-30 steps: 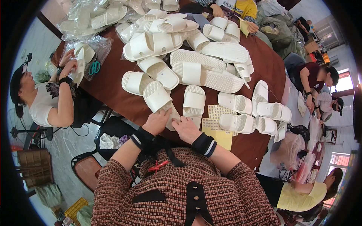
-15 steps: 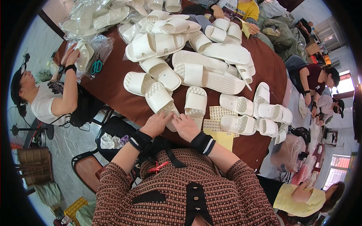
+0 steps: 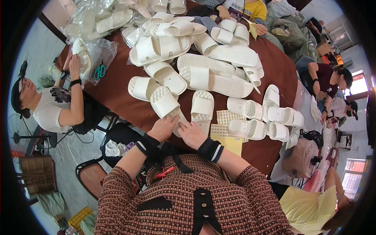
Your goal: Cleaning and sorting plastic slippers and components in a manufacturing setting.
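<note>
At the table's near edge lies a white slide slipper (image 3: 165, 102), its strap end pointing away from me. My left hand (image 3: 164, 128) has its fingers closed over the left side of the slipper's sole. From the other side my right hand (image 3: 192, 134) grips the same sole, fingertips bent at its edge; whatever lies under the fingers is hidden. Just to the right sits another white slipper (image 3: 202, 106), its heel partly behind my right hand. Sheets of small stickers (image 3: 226, 131) and a yellow backing sheet (image 3: 232, 146) lie beside that.
Loose white slippers (image 3: 231, 84) are heaped mid-table on a brown cloth (image 3: 113, 94), with several more at the right. Bagged slippers (image 3: 113, 21) fill the far left. A co-worker (image 3: 58, 102) at left holds a slipper near teal scissors (image 3: 100, 71). A chair (image 3: 91, 178) stands left.
My hands stay on the same slipper with barely any shift. At left, the co-worker's slipper has been raised and turned. The person in yellow at lower right has moved, one arm now raised.
</note>
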Demonstrator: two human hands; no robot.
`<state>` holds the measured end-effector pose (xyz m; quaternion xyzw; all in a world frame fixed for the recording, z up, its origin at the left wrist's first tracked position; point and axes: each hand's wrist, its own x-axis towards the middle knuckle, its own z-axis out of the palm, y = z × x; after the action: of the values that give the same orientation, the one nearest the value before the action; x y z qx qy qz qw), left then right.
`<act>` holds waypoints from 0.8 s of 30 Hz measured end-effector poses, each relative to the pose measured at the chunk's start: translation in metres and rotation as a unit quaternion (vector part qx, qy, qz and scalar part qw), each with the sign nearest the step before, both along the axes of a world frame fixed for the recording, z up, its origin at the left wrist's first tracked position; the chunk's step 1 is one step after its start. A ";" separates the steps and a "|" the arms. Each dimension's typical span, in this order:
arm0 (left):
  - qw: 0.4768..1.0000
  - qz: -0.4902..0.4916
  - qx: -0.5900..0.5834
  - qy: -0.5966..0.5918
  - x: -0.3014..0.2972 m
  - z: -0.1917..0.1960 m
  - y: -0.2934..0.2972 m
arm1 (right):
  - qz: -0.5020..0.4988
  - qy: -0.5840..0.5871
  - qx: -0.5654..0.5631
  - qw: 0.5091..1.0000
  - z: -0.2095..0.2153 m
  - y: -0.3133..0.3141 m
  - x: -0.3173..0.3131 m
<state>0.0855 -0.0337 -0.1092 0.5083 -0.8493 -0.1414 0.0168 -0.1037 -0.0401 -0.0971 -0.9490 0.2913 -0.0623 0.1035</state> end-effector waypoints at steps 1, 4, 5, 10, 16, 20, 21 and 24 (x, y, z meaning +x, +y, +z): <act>1.000 0.009 0.013 0.023 0.001 0.002 0.001 | -0.001 0.000 -0.002 1.000 0.002 0.000 -0.002; 0.997 0.025 0.045 0.057 0.004 0.012 0.002 | -0.002 0.027 0.044 0.999 0.007 0.000 -0.006; 0.995 0.035 0.066 0.069 0.004 0.014 0.002 | -0.004 0.008 0.032 0.999 0.008 0.000 -0.008; 0.996 0.032 0.062 0.058 0.005 0.014 0.005 | -0.008 -0.010 0.011 1.000 0.004 0.004 -0.014; 0.999 -0.014 -0.016 0.026 0.001 0.001 0.007 | -0.005 0.014 0.030 0.999 0.002 0.005 -0.016; 1.000 0.002 -0.031 -0.003 -0.002 0.004 0.007 | -0.014 -0.002 0.063 0.998 0.008 -0.001 -0.023; 0.999 0.003 -0.033 -0.003 -0.001 0.004 0.006 | -0.025 0.019 0.110 0.993 0.012 -0.008 -0.027; 0.999 -0.010 -0.030 0.022 0.001 0.005 0.005 | -0.106 -0.022 0.091 0.990 0.018 -0.037 -0.038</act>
<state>0.0865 -0.0285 -0.1037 0.4958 -0.8576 -0.1278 0.0494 -0.1421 -0.0768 -0.0787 -0.8980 0.3920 -0.0670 0.1884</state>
